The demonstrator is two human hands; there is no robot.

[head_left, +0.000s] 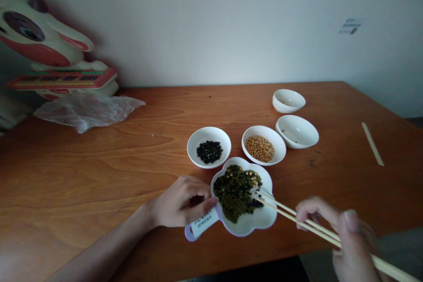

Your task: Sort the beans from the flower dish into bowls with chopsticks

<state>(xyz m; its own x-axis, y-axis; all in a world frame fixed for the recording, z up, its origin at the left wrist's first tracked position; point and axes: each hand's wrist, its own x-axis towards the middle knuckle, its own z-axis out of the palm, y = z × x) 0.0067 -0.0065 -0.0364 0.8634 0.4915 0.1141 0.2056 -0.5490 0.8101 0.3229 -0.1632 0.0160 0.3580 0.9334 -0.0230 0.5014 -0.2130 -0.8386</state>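
Head view: the left hand pinches the dish steady at its rim; the right hand pinches chopsticks, tips at the mixed beans.

A hand has room over the wood across the left half of the desk, from the front edge back to a crumpled plastic bag near the back left corner. Mid-desk, a tight cluster stands in the way: a flower-shaped dish just in front of two white bean bowls, with two more white bowls behind and to the right. Only narrow gaps separate them. The left hand and right hand crowd the dish, with chopsticks reaching across its right side. Farther right, room runs to the edge, broken by a loose wooden chopstick.
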